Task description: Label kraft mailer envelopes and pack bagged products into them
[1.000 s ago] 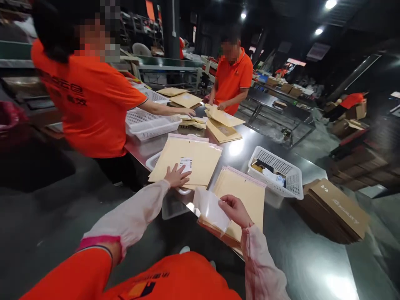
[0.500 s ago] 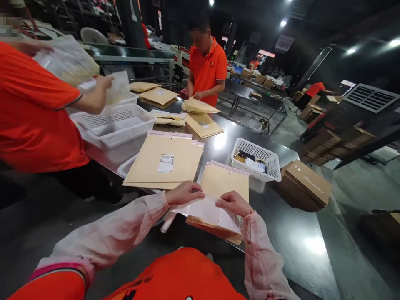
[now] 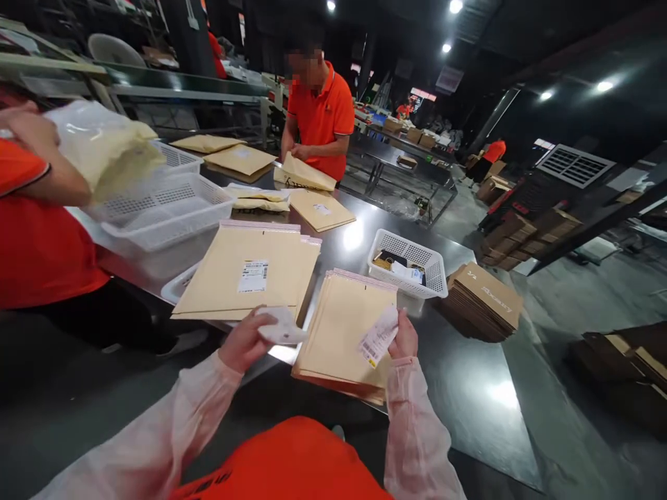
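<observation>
My right hand (image 3: 403,337) pinches a white printed shipping label (image 3: 379,336) and holds it over the near stack of tan padded envelopes (image 3: 344,326). My left hand (image 3: 246,342) is closed on a crumpled white backing sheet (image 3: 282,326), just left of that stack. A second stack of envelopes (image 3: 244,271), its top one bearing a label (image 3: 253,276), lies beyond my left hand on the steel table (image 3: 469,389).
A white basket (image 3: 409,264) with small items and a pile of flat brown cartons (image 3: 482,302) stand to the right. On the left a person in orange holds a filled bag (image 3: 101,146) above white baskets (image 3: 167,208). Another person (image 3: 317,118) handles envelopes at the far end.
My hands have drawn apart: the label has come off its backing, the right hand carrying it over the near stack, the left keeping the backing. The person on the left lifted a bag.
</observation>
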A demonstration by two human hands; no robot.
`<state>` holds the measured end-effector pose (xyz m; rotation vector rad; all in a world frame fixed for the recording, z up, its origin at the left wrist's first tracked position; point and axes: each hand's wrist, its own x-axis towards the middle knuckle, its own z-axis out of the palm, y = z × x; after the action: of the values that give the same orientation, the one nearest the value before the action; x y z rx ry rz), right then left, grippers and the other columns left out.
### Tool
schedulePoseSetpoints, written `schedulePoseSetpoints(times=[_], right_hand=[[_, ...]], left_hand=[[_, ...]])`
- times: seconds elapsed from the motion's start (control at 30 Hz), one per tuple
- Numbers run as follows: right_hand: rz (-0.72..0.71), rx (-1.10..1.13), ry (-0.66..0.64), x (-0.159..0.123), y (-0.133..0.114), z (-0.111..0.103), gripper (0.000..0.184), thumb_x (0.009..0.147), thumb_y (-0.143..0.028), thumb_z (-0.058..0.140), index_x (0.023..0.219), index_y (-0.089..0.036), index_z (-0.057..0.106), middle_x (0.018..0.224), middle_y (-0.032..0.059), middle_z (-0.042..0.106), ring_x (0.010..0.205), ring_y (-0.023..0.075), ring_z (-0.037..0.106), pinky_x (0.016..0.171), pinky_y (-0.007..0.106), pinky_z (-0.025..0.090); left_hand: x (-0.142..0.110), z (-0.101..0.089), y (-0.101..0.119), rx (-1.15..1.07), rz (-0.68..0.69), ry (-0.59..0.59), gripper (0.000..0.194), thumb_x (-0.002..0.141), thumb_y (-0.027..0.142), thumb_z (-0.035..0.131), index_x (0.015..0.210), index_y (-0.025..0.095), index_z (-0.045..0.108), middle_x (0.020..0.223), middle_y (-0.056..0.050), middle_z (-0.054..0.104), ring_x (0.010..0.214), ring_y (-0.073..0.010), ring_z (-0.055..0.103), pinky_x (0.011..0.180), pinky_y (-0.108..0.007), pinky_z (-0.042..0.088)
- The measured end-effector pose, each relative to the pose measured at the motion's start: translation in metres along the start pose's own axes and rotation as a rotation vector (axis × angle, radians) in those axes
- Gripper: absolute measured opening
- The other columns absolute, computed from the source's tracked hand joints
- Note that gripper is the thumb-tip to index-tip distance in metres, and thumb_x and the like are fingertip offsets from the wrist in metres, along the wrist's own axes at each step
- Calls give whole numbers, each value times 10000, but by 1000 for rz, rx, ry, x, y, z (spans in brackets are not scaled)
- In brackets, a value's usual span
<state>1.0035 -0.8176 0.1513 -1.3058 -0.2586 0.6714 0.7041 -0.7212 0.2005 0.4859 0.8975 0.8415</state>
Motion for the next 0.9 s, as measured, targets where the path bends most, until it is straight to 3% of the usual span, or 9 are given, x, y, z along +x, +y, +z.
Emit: schedulePoseSetpoints(times=[0.1,0.17,0.23,0.3,0.43,0.6,0.67,0.77,0.9], right_hand=[[21,84,-5,6,22,-4,520,669,-722,632,784,-221,552,795,48,709,824,219,686,743,351,569],[43,142,17,8,31,-4,502,701,-713,610,809,-228,536,809,29,709,834,199,688,760,344,572],[59,187,50,8,36,-2,464,738,-684,592,831,-233,530,813,9,707,836,178,688,765,330,575],[70,222,79,7,40,2,414,779,-644,575,844,-237,535,815,0,706,842,167,689,755,314,577],[75,235,122,-8,51,13,402,763,-613,614,872,-230,561,831,11,712,832,176,695,716,310,587],[16,105,170,-14,46,-13,506,631,-587,739,917,-190,608,889,59,723,775,190,692,683,316,582],[-54,-15,228,9,26,-41,537,598,-550,770,962,-190,606,826,28,709,678,152,661,601,263,546],[-192,-311,240,72,-17,-80,527,601,-569,739,916,-161,625,686,-2,658,558,120,577,512,227,467],[-307,-704,50,190,-54,-84,427,681,-539,656,793,-129,699,671,48,677,625,179,601,610,295,501]], left_hand=[[-29,-17,-42,-113,-136,-124,404,404,-4,616,730,178,460,969,32,671,758,-148,647,669,-253,534],[-49,-31,-72,-18,-155,-220,287,487,74,668,682,168,479,723,40,658,515,-79,550,488,-177,431],[-61,-41,-92,164,-169,-364,238,619,265,700,598,159,489,433,61,464,348,-38,323,380,-169,247],[-63,-39,-100,346,-156,-436,324,699,448,676,663,140,583,395,76,361,357,-40,244,390,-190,177],[-35,7,-104,601,-43,-331,607,613,496,747,1072,115,634,634,24,579,543,-98,474,516,-215,348],[16,60,-128,715,72,-315,464,688,534,579,853,110,667,871,-100,697,884,-233,618,806,-310,462],[36,63,-135,890,102,-350,391,743,474,512,821,121,664,870,-95,700,861,-229,620,782,-306,454],[71,63,-135,1345,155,-423,264,754,365,516,749,141,656,799,-67,685,804,-216,607,697,-283,401],[115,81,-129,1645,100,-407,176,717,323,603,758,168,675,830,-49,692,812,-216,622,643,-272,334]])
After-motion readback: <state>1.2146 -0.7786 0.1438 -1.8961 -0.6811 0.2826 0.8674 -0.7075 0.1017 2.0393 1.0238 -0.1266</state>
